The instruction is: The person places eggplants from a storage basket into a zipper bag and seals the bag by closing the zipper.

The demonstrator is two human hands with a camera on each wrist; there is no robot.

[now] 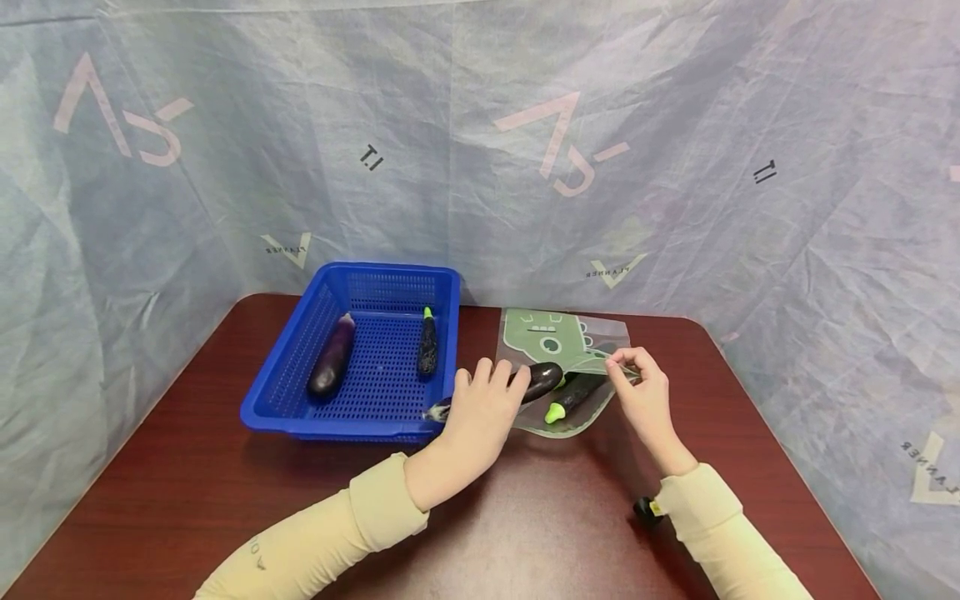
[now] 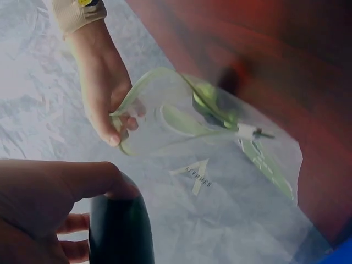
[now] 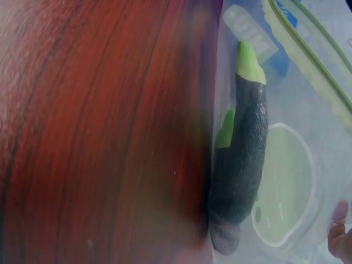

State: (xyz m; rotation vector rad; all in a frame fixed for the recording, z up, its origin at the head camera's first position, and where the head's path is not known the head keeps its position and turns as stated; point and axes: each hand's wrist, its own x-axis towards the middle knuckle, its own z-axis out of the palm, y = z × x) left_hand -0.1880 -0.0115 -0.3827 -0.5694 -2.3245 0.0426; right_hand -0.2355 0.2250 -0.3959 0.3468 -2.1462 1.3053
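Observation:
My left hand (image 1: 480, 417) grips a glossy dark eggplant (image 1: 543, 380) from above, between the basket and the bag. In the left wrist view the eggplant's rounded end (image 2: 124, 220) points at the bag's raised mouth, thumb along its side. My right hand (image 1: 645, 402) pinches the edge of a clear zip bag (image 1: 611, 329) with a green cartoon print, holding the mouth up. A white slider (image 2: 246, 131) sits on the zip. Inside the bag lie dark eggplants with bright green stem ends, one long one (image 3: 245, 148) in front of another green tip (image 3: 225, 129).
A blue perforated basket (image 1: 337, 427) stands left of the bag, its right rim close to my left hand. In it lie a large purple eggplant (image 1: 332, 358) and a thin wrinkled dark eggplant (image 1: 427, 348). A printed cloth (image 1: 480, 225) hangs behind the brown table (image 1: 517, 533).

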